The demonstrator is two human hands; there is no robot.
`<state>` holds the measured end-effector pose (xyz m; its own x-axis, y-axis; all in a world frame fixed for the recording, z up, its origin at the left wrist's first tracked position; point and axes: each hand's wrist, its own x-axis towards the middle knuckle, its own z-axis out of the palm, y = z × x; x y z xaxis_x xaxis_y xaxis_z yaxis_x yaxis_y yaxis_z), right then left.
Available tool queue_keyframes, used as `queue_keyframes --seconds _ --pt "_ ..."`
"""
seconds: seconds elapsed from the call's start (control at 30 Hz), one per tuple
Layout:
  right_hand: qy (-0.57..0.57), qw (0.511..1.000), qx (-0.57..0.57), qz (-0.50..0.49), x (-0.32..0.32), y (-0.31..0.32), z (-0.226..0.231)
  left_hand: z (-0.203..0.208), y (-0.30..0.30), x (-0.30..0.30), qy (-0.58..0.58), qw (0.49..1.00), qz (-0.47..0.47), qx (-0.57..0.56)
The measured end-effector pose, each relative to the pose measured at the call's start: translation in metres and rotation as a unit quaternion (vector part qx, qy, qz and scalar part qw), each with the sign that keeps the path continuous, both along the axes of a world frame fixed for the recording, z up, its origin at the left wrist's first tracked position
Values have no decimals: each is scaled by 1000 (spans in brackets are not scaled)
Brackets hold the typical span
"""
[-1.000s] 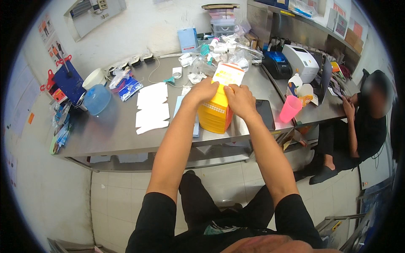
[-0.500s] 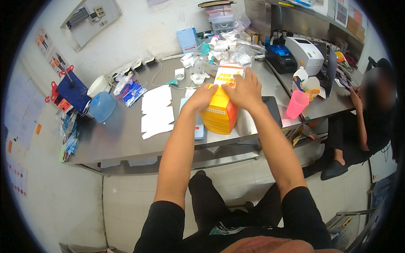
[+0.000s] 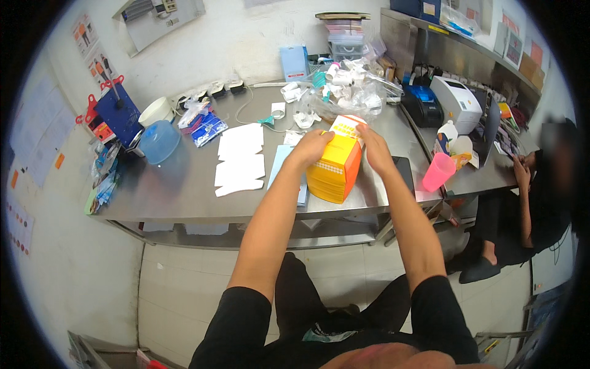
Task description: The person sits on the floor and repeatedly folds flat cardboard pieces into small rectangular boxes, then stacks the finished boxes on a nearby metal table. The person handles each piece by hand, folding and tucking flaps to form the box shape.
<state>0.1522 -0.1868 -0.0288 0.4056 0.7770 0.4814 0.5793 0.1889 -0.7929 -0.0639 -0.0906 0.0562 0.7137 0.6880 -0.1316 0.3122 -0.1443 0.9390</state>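
Observation:
A thick stack of yellow and orange printed cardboard packaging (image 3: 335, 173) stands near the front edge of the steel table, its layered edges facing me. My left hand (image 3: 312, 147) is closed against its upper left side, thumb on top. At the upper right side, my right hand (image 3: 373, 146) presses in, so the stack is held between both hands; some fingers are hidden behind it. Left of the stack lie white die-cut card pieces (image 3: 239, 169). A light blue flat item (image 3: 280, 163) lies partly under my left forearm.
Crumpled paper and plastic (image 3: 350, 89) heap up behind the stack. A dark flat device (image 3: 402, 172) and a pink cup (image 3: 439, 172) are on the right, near a white label printer (image 3: 455, 103). A blue bowl (image 3: 161, 142) sits left. A person (image 3: 534, 203) sits at far right.
My right hand has slid from the stack's top to its right side. My left hand stays on the left side. The whole view has shifted slightly.

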Motion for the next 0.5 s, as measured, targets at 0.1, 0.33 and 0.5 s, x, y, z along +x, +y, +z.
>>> queue_keyframes --seconds 0.1,0.33,0.5 --pt "99 989 69 -83 -61 -47 -10 -12 10 -19 -46 998 1 53" --pt "-87 990 -61 -87 -123 -149 -53 -29 71 -142 167 878 -40 448" --pt "-141 985 -51 -89 -130 -143 -62 -84 101 -246 335 814 -51 472"
